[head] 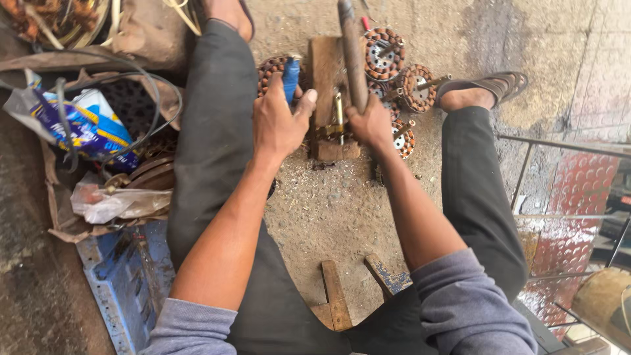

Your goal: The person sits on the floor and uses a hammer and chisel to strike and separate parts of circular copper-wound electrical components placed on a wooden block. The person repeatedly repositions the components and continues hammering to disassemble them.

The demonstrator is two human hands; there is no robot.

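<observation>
Seated worker, legs spread around a wooden block (pixel 327 72) on gritty ground. Left hand (pixel 279 121), fingers closed around a blue-handled tool (pixel 291 77), steadies it upright beside the block. Right hand (pixel 369 121) grips a hammer handle (pixel 352 56) raised over the brass-coloured part (pixel 338 118) lying on the block. Copper-wound motor stators (pixel 384 52) cluster at right.

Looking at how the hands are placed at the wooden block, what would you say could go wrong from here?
1. The left hand grips a blue-handled tool right beside the wooden block; a stray blow from the long wooden handle in the right hand could catch its thumb.
2. The brass piece on the block looks loose and might jump off.
3. The sandalled foot sits close to the copper-wound cores, exposed to flying bits.
</observation>
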